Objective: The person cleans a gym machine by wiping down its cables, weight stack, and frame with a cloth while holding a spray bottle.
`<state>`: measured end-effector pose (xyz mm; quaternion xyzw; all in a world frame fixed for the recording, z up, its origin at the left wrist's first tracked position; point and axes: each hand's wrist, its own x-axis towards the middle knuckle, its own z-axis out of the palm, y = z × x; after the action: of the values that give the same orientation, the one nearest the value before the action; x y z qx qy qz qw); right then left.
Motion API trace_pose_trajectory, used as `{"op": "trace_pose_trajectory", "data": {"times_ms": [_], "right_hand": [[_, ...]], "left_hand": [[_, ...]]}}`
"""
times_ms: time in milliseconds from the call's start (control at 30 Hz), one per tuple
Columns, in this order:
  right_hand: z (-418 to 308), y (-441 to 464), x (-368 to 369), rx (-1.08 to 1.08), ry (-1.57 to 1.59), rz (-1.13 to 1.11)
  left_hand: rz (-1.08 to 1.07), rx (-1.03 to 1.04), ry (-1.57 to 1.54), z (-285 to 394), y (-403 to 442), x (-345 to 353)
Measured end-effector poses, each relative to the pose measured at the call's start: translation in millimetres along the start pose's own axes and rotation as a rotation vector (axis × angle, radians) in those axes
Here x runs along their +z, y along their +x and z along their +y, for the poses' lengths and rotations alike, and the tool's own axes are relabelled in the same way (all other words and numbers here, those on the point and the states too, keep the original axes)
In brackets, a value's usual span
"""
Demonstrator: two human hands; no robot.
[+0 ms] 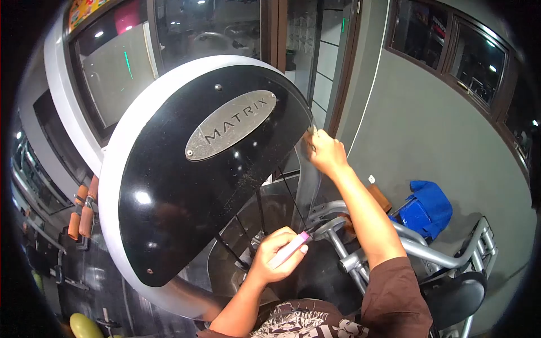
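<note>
My left hand (pixel 277 256) is closed around a pale pink, stick-shaped object (pixel 291 248) with a darker pink end; its exact kind does not show. It is held in front of the weight machine's lower opening, near its dark rods (pixel 260 209). My right hand (pixel 326 151) is raised, its fingers curled at the right edge of the machine's rounded top. Whether something is pinched in those fingers is hidden. The machine's black cover (pixel 186 191) carries an oval metal plate (pixel 231 125) reading MATRIX, and a white rim (pixel 111 186) curves around it.
Silver frame tubes (pixel 431 256) and a black pad (pixel 455 298) stand at the right. A blue cloth (pixel 431 208) lies bunched by the grey wall (pixel 428 135). Orange foam rollers (pixel 84 217) and a green ball (pixel 86 325) are at the left. Windows and a doorway are behind.
</note>
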<state>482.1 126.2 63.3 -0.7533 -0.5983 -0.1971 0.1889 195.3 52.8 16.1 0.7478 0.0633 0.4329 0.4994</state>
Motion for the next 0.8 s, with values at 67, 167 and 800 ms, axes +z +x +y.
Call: {"op": "trace_pose_trajectory", "data": {"times_ms": [67, 167, 800], "right_hand": [[10, 1, 6, 0.003, 0.002, -0.017], [14, -29, 35, 0.059, 0.013, -0.127], [29, -46, 58, 0.004, 0.096, -0.023]], "left_hand": [[0.006, -0.004, 0.001, -1, 1, 0], [0.019, -0.017, -0.012, -3, 2, 1], [0.015, -0.002, -0.013, -1, 1, 0]]}}
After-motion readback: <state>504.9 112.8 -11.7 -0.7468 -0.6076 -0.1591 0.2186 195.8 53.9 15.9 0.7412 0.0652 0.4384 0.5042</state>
